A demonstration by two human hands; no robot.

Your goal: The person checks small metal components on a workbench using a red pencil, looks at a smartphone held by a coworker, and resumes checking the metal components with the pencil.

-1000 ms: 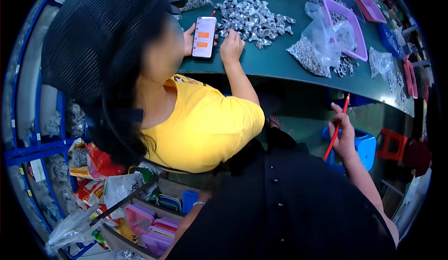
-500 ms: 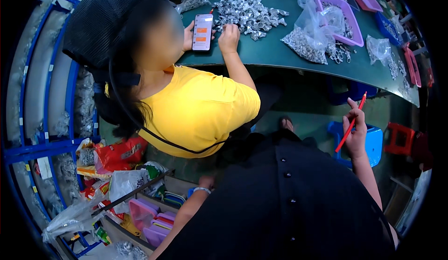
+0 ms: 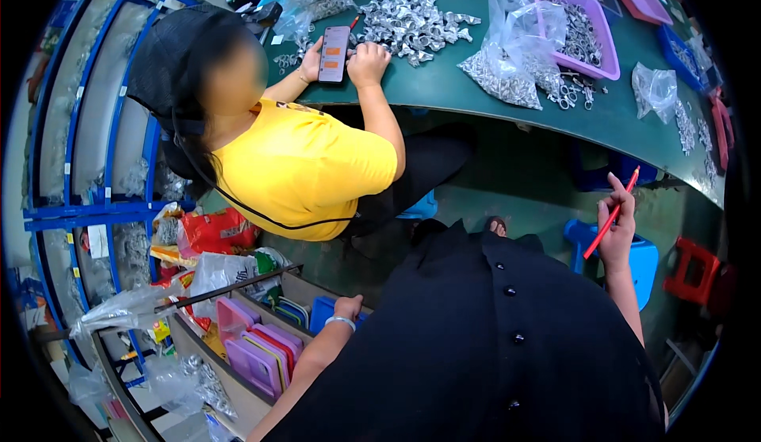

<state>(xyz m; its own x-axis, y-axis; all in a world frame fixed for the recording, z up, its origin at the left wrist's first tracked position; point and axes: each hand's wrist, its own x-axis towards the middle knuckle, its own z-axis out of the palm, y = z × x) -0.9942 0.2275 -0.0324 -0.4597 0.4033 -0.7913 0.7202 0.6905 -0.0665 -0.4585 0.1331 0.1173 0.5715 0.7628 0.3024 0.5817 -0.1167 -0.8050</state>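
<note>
My right hand (image 3: 617,224) is raised at the right, with a red pencil (image 3: 612,210) held slantwise between its fingers. My left hand (image 3: 348,308), below a pale band on the wrist, is down at the end of a low divided rack. Its fingers look curled beside a blue plastic tray (image 3: 323,313); what they grip, if anything, is hidden. Pink and purple plastic trays (image 3: 255,360) stand on edge in the rack next to my left forearm. A co-worker in a yellow top (image 3: 297,168) sits at the table, a phone (image 3: 334,54) in one hand, the other hand near a metal-parts heap (image 3: 414,23).
The green table (image 3: 432,85) also carries a bag of small metal parts (image 3: 507,73) and a purple basket (image 3: 588,61). A blue stool (image 3: 644,261) and a red stool (image 3: 692,270) are at the right. Blue shelving (image 3: 79,109) lines the left, with red bags (image 3: 214,232) beside it.
The view has shifted, showing more of the low rack and its trays. The co-worker appears farther left. My left hand shows more fully beside the blue tray; my right hand still holds the pencil.
</note>
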